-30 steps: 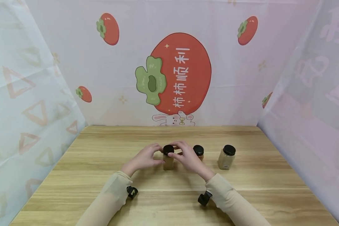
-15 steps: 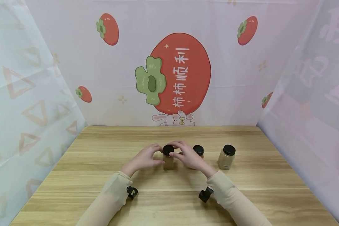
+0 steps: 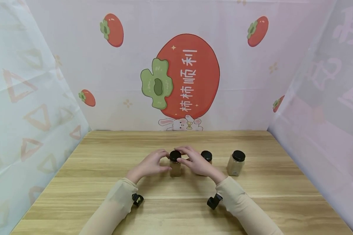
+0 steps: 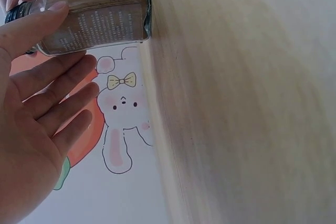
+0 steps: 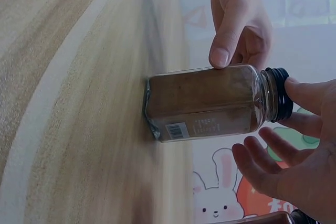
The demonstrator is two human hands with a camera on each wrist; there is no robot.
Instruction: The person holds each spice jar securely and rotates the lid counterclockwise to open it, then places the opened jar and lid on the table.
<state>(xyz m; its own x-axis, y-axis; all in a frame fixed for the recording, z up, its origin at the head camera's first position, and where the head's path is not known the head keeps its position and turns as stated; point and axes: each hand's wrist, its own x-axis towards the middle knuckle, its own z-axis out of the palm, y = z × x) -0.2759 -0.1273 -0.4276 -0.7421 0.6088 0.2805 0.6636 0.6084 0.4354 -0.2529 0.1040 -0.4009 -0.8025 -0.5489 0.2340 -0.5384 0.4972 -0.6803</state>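
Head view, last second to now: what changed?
The right hand shifted slightly rightward at the round black lid. Nothing was let go. The left hand, clear square-sided jar of brown powder and black-lidded jar of beige powder at far right stayed put.

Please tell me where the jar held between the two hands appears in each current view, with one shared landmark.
Head: the jar stands just below picture centre, between the left hand and right hand.
Left wrist: the jar lies sideways at upper left, black lid toward the left edge.
Right wrist: the jar lies sideways, slightly right of centre, lid rightward.
Shared landmark: the backdrop's printed rabbit.
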